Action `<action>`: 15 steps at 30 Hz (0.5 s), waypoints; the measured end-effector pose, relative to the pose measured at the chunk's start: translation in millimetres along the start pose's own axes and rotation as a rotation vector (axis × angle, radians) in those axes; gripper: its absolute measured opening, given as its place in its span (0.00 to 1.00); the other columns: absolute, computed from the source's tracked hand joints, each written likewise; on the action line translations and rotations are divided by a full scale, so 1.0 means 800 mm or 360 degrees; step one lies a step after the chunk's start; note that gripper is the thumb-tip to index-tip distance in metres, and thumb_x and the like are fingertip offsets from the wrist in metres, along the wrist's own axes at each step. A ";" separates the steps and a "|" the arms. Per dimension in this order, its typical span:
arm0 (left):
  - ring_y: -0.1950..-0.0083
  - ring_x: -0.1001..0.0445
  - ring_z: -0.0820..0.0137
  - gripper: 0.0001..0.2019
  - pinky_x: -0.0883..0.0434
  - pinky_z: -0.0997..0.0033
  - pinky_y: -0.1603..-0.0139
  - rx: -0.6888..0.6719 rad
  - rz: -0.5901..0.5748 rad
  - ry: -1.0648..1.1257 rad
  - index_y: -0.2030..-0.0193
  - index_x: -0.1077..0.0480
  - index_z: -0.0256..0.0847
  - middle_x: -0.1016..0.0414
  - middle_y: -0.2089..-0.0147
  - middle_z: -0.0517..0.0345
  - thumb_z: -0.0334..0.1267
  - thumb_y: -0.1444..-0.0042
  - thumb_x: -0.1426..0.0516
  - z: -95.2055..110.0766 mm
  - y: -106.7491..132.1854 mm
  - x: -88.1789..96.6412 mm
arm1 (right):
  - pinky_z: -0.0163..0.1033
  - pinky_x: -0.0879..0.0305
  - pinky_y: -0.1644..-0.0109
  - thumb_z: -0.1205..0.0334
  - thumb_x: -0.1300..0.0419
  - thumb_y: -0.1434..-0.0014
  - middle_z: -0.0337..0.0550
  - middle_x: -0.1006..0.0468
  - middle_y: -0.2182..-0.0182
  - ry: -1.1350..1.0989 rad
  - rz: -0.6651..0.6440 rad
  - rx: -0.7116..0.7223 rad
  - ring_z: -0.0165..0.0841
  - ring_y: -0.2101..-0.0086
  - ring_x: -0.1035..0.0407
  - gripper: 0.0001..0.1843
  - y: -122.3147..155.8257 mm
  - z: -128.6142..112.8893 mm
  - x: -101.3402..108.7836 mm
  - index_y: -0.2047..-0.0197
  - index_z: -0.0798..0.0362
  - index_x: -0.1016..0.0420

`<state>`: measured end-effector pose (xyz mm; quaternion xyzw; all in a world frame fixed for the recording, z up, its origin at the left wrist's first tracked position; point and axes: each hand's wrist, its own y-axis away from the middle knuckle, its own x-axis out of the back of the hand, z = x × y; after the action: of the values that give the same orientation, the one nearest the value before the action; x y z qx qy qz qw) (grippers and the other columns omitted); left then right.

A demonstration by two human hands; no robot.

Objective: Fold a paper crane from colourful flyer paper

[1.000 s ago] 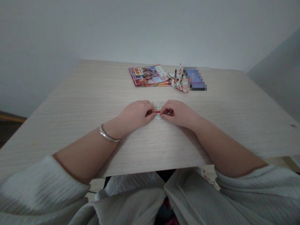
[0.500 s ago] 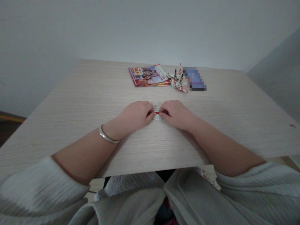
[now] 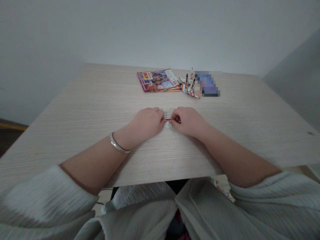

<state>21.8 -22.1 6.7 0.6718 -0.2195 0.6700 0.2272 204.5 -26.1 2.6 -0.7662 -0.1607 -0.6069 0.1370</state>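
Note:
Between my two hands, at the middle of the table, lies a small piece of folded printed paper (image 3: 167, 116), white with a red stripe. Its left side is pinched by the fingers of my left hand (image 3: 149, 122), whose wrist wears a silver bangle. On the right side, my right hand (image 3: 188, 120) grips the paper with thumb and fingertips. Only a narrow strip of the paper shows; the rest is hidden under my fingers. Both hands rest on the tabletop, close together.
A stack of colourful flyers (image 3: 158, 81) lies toward the back of the pale wooden table (image 3: 95, 96). A folded paper crane (image 3: 189, 86) in red-and-white print stands beside it. Right of that is a blurred-out bluish rectangle (image 3: 208, 83). A wall (image 3: 160, 33) rises behind.
My left hand and forearm have turned slightly and shifted a little right. My right fingers have moved a touch on the paper, which both hands still hold.

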 end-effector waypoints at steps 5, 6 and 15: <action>0.52 0.20 0.53 0.16 0.27 0.58 0.52 0.0016 -0.0034 -0.0001 0.55 0.25 0.31 0.20 0.55 0.42 0.38 0.29 0.52 -0.001 0.001 -0.002 | 0.42 0.41 0.60 0.58 0.40 0.36 0.49 0.17 0.63 0.0064 -0.0001 -0.0026 0.39 0.63 0.25 0.12 0.002 -0.003 0.003 0.62 0.54 0.18; 0.52 0.20 0.53 0.16 0.27 0.59 0.52 0.0018 -0.0038 0.0003 0.54 0.25 0.31 0.20 0.54 0.42 0.38 0.29 0.52 -0.001 0.001 -0.003 | 0.42 0.41 0.60 0.58 0.41 0.35 0.50 0.17 0.62 0.0074 -0.0007 -0.0028 0.40 0.62 0.25 0.12 0.002 -0.004 0.003 0.62 0.54 0.18; 0.54 0.19 0.57 0.15 0.29 0.63 0.59 0.0041 -0.0004 -0.0023 0.52 0.26 0.34 0.21 0.54 0.45 0.40 0.28 0.52 -0.001 0.005 -0.002 | 0.43 0.41 0.60 0.58 0.41 0.35 0.50 0.16 0.61 0.0108 -0.0036 -0.0046 0.41 0.61 0.24 0.12 0.001 -0.006 0.006 0.61 0.54 0.18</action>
<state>18.5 -24.7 4.8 0.6797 -0.2116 0.6677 0.2178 201.3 -28.1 8.5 -0.7452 -0.1557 -0.6363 0.1244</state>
